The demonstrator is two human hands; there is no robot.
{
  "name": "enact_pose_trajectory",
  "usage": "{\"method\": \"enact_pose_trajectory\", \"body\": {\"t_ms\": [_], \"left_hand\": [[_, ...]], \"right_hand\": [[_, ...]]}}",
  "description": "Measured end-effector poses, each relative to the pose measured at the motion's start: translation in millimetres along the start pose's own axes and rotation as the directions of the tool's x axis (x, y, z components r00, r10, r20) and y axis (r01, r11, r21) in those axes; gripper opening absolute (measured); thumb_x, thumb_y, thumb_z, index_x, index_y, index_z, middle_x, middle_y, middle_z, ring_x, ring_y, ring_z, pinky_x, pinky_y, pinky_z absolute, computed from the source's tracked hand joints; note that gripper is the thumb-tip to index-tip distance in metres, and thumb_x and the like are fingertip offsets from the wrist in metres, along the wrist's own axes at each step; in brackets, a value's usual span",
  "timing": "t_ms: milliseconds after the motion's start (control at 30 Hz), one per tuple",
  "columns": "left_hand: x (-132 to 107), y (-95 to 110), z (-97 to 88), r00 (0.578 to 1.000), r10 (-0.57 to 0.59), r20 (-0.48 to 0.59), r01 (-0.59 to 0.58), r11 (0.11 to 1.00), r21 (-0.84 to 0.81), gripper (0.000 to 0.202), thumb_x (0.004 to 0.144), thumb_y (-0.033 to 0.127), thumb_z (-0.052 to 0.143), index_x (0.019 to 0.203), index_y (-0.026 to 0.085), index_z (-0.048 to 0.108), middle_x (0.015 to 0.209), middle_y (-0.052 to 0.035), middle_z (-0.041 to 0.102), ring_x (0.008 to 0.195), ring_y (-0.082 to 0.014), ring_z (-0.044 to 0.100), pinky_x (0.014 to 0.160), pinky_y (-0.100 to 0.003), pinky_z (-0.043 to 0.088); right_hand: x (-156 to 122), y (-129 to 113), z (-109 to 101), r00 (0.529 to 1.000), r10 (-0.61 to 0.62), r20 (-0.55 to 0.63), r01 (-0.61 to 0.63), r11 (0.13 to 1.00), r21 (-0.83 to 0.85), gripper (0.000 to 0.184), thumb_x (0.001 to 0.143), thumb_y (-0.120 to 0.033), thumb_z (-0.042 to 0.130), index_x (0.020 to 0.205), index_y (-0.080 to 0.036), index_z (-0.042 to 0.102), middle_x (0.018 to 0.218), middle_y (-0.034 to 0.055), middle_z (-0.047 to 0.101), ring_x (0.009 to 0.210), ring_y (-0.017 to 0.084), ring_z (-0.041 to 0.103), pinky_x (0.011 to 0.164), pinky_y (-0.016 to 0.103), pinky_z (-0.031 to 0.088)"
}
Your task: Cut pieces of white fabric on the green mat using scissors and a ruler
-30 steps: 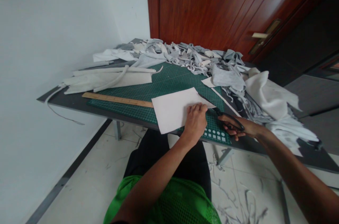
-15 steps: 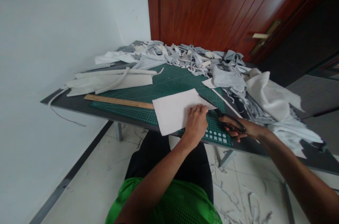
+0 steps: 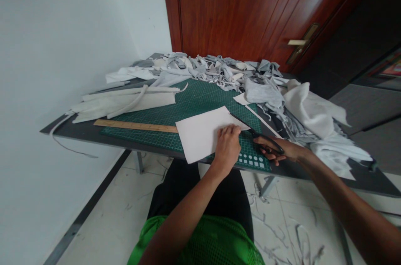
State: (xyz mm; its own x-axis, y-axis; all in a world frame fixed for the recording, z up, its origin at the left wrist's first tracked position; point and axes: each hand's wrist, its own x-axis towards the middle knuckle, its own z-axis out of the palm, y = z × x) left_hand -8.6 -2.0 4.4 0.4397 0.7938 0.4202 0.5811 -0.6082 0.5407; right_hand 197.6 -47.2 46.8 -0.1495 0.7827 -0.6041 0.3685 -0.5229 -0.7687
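Observation:
A pale, roughly four-sided piece of fabric (image 3: 197, 134) lies over the near part of a green cutting mat (image 3: 200, 100). My left hand (image 3: 227, 146) presses on its right side, fingers bent and close together, gripping it; the thumb is hidden. My right hand (image 3: 273, 150) is closed around the black handles of a pair of scissors (image 3: 255, 133). One blade runs over the fabric's upper right edge, pointing up and left; the other blade cannot be made out. A wooden ruler (image 3: 134, 125) rests on the mat to the left, its right end meeting the fabric.
Grey and white cloth scraps (image 3: 216, 70) are heaped along the table's back edge. Larger cloths (image 3: 308, 108) pile up at the right. Folded white strips (image 3: 125, 102) lie at the left. Behind the table is a wooden door (image 3: 232, 10). Thread scraps litter the floor (image 3: 282, 223).
The whole view has shifted slightly, so the table appears a little further left. Both hands, the fabric and the scissors keep nearly the same positions relative to one another.

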Motion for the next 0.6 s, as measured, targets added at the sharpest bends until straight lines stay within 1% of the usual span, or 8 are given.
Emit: {"method": "enact_pose_trajectory", "body": {"t_ms": [100, 233, 400, 500, 600], "left_hand": [[-0.3, -0.5, 0.6, 1.000, 0.002, 0.000, -0.002, 1.000, -0.001, 0.028, 0.103, 0.008, 0.040, 0.122, 0.015, 0.060, 0.128, -0.0125, 0.068, 0.125, -0.0239, 0.060, 0.110, -0.043, 0.042], [-0.5, -1.2, 1.7, 1.000, -0.002, 0.003, 0.002, 1.000, -0.002, 0.029, 0.103, 0.009, 0.040, 0.124, 0.015, 0.060, 0.129, -0.0123, 0.068, 0.125, -0.0238, 0.060, 0.109, -0.042, 0.042], [-0.5, -3.2, 3.3, 1.000, 0.002, 0.010, -0.002, 1.000, 0.010, 0.033, 0.101, 0.005, 0.040, 0.126, 0.014, 0.060, 0.132, -0.0130, 0.067, 0.128, -0.0247, 0.058, 0.111, -0.043, 0.041], [-0.8, -5.0, 4.1, 1.000, 0.016, 0.014, -0.016, 1.000, 0.009, 0.036, 0.098, 0.002, 0.042, 0.128, 0.014, 0.059, 0.136, -0.0136, 0.066, 0.131, -0.0243, 0.056, 0.113, -0.044, 0.040], [-0.9, -5.9, 4.2, 1.000, 0.019, 0.013, -0.018, 1.000, -0.005, 0.036, 0.098, 0.002, 0.042, 0.128, 0.014, 0.059, 0.135, -0.0138, 0.066, 0.130, -0.0240, 0.057, 0.113, -0.044, 0.040]], "right_hand": [[-0.3, -1.7, 1.3, 0.999, 0.033, -0.023, -0.033, 0.999, -0.022, 0.063, 0.077, -0.082, 0.062, 0.068, -0.021, 0.049, 0.048, -0.0058, 0.047, 0.034, 0.004, 0.032, 0.036, 0.020, 0.044], [0.4, -3.3, 2.9, 0.999, 0.027, -0.028, -0.029, 0.998, -0.061, 0.065, 0.075, -0.084, 0.060, 0.069, -0.021, 0.049, 0.047, -0.0060, 0.047, 0.034, 0.004, 0.033, 0.036, 0.021, 0.045], [0.3, -3.9, 4.1, 1.000, 0.003, -0.025, -0.004, 0.998, -0.062, 0.063, 0.074, -0.083, 0.062, 0.070, -0.021, 0.049, 0.049, -0.0062, 0.047, 0.036, 0.005, 0.034, 0.036, 0.021, 0.043], [-1.2, -6.0, 5.5, 0.999, 0.009, -0.034, -0.011, 0.999, -0.050, 0.062, 0.075, -0.081, 0.061, 0.069, -0.021, 0.049, 0.049, -0.0062, 0.045, 0.037, 0.005, 0.034, 0.036, 0.020, 0.041], [-2.0, -8.0, 6.2, 0.999, 0.020, -0.035, -0.022, 0.999, -0.045, 0.060, 0.075, -0.079, 0.063, 0.068, -0.021, 0.048, 0.048, -0.0063, 0.045, 0.037, 0.005, 0.034, 0.036, 0.020, 0.042]]}}
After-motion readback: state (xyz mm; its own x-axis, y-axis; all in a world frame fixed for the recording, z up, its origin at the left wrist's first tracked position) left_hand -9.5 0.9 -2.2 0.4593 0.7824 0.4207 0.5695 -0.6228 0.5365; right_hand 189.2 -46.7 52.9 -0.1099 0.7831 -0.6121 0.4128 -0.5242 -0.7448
